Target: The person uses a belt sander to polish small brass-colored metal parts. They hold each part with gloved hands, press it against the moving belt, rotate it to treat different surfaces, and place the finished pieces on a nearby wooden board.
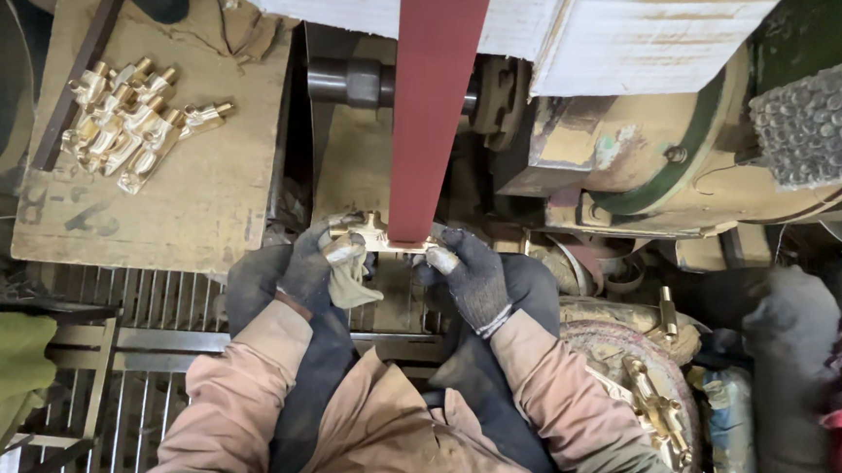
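Note:
Both my hands wear dark knitted gloves and together grip one brass fitting (372, 235), pressed against the lower end of a red-brown sanding belt (436, 89). My left hand (320, 262) holds the fitting's left end, with a worn cloth patch at the fingers. Its right end is pinched by my right hand (467, 273), just under the belt. The belt runs up and away to the top of the view.
A pile of several brass fittings (126, 118) lies on a dusty wooden board (205, 201) at upper left. More brass fittings (656, 407) rest in a round container at lower right. A motor housing (630, 155) sits right of the belt. A metal grate (138, 380) is below left.

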